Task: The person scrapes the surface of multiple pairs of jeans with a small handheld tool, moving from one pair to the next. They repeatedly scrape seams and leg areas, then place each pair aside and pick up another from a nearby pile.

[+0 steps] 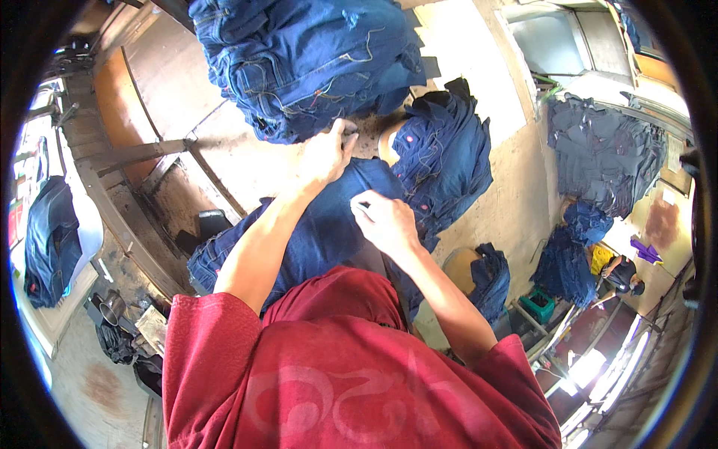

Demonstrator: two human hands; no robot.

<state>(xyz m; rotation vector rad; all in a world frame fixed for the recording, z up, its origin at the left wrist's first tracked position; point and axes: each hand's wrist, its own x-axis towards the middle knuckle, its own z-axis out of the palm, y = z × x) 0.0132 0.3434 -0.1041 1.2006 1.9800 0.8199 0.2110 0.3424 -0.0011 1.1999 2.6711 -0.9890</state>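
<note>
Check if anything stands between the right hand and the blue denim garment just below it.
Nothing visible does: the right hand is right over the blue denim garment, no other item between. Can't tell from this view whether they touch.

Both hands reach forward, apart from each other. The left hand (330, 153) is the farther one, its fingers bent and bunched together. The left forearm (267, 239) slants up and to the right, bare below a short maroon sleeve (211, 329). Nearer the chest, the right hand (387, 226) is turned inward with its fingers curled toward the palm (whether they pinch anything is hard to tell). The right forearm (451, 299) angles up and to the left, bent at the elbow and also bare, so the two arms converge.
</note>
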